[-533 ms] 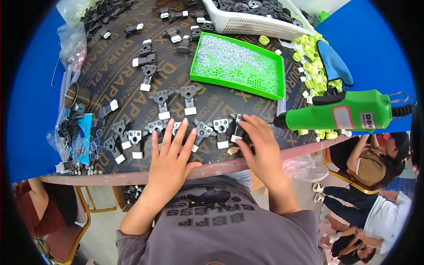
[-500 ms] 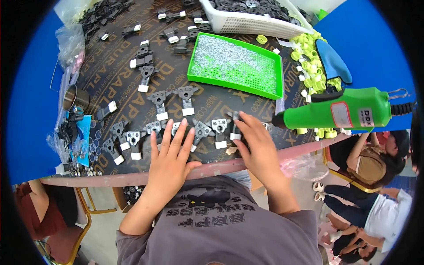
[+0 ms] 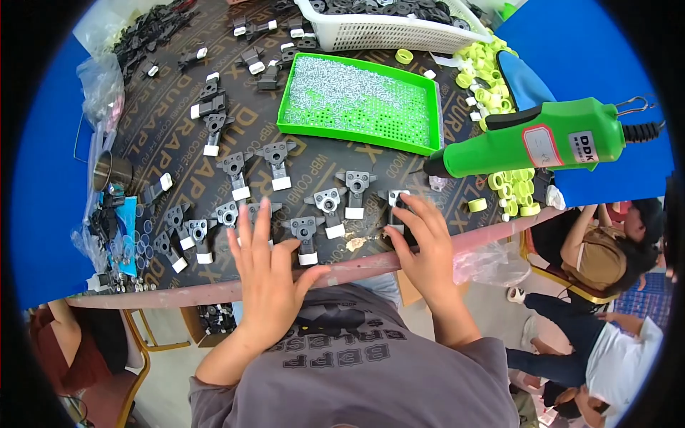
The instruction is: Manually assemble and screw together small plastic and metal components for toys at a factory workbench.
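My left hand (image 3: 265,285) lies palm down at the near table edge, fingers spread. Its fingertips cover part of a black plastic bracket with a white end. Just right of it is another such bracket (image 3: 304,230), with two more, one bracket (image 3: 329,202) and a farther bracket (image 3: 356,187), beyond. My right hand (image 3: 428,246) has thumb and index finger around a black bracket (image 3: 397,198), partly hidden by the fingers. A row of several like brackets, including one bracket (image 3: 200,232), continues to the left.
A green tray (image 3: 284,118) of small metal screws stands beyond the hands. To the right hangs a green power screwdriver (image 3: 531,143), near yellow-green rings (image 3: 517,189). A white basket (image 3: 389,36) of black parts is at the back; a metal cup (image 3: 110,170) stands left.
The view has shifted a little. Brackets between my hands now stand apart, one farther back and one nearer. My right hand has moved right to another bracket. The screwdriver appears higher.
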Available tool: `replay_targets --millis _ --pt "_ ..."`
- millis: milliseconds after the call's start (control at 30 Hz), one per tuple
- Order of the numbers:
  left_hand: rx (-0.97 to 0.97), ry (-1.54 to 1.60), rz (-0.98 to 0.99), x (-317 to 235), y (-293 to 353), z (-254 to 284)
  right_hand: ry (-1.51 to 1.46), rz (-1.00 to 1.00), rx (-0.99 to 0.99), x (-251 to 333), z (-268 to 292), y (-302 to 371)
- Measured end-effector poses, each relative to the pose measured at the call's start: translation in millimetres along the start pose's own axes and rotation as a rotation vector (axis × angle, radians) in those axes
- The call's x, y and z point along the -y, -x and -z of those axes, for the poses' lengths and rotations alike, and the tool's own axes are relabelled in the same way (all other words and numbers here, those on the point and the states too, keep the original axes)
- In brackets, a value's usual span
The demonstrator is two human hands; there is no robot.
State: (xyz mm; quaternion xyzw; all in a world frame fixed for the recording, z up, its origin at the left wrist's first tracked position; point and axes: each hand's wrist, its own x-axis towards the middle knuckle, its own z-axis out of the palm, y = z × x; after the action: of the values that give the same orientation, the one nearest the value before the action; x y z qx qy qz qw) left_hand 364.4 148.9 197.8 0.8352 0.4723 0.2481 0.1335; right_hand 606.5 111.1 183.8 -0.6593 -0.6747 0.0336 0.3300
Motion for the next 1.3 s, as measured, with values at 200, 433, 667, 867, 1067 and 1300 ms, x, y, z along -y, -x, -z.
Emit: replay_targets --millis 200,433,667,867,1067,1300 --pt "0.159 -0.094 -0.188 -17.5 -28.5 -13.9 -0.077 -0.03 0.017 5.9 4.6 6.2" --pt "0.173 -0.099 -0.224 -0.1 -32.7 -31.6 0.037 0.171 0.239 17.5 -20.7 -43.4" --pt "0.107 0.087 -0.264 -0.6 -14.3 -22.9 -0.041 0.168 0.271 18.2 -21.2 -64.0" --pt "-0.502 -0.205 0.274 100.9 13.3 70.8 -0.154 0.26 -0.035 29.6 -26.0 -41.5" --pt "-0.536 -0.369 0.881 186.3 98.4 139.9 -0.194 0.337 -0.082 50.2 -34.2 -37.3" --pt "-0.546 -0.269 0.893 210.1 100.8 126.7 -0.313 0.433 0.0 81.8 -49.6 -42.2"
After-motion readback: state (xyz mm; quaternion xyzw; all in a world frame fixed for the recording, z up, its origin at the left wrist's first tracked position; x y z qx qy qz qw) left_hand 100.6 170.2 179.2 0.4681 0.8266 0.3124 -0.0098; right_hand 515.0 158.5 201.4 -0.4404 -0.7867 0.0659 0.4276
